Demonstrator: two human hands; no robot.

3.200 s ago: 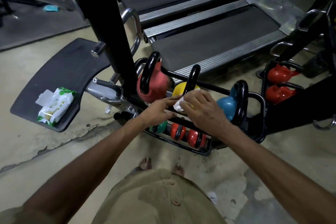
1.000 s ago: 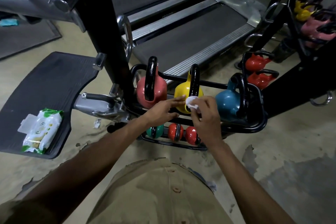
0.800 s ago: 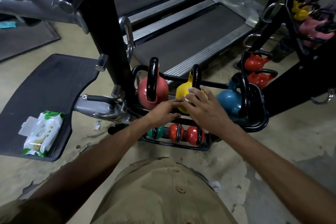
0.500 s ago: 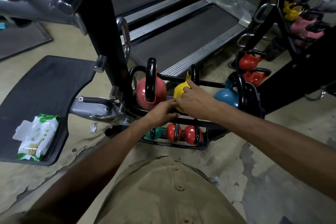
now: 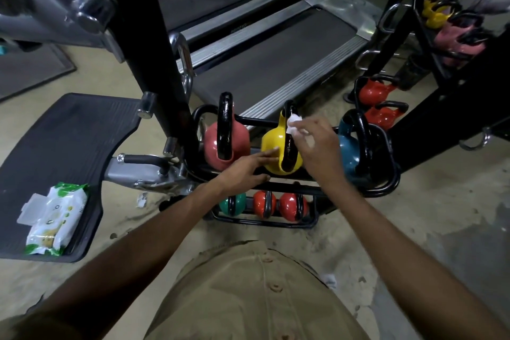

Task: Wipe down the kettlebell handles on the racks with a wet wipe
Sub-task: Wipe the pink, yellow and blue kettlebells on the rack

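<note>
my right hand (image 5: pixel 317 146) pinches a wet wipe (image 5: pixel 294 120) against the yellow kettlebell (image 5: pixel 271 143) handle; my left hand (image 5: pixel 245 168), fingers straight, touches its body. it stands mid-row in the upper rack (image 5: pixel 392 182).

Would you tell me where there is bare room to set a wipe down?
Bare: the black platform beyond the wipe pack, and the concrete floor right of the rack. Crowded: the rack's top tier, with three kettlebells, the left hand and the right hand pinching the wet wipe.
</note>
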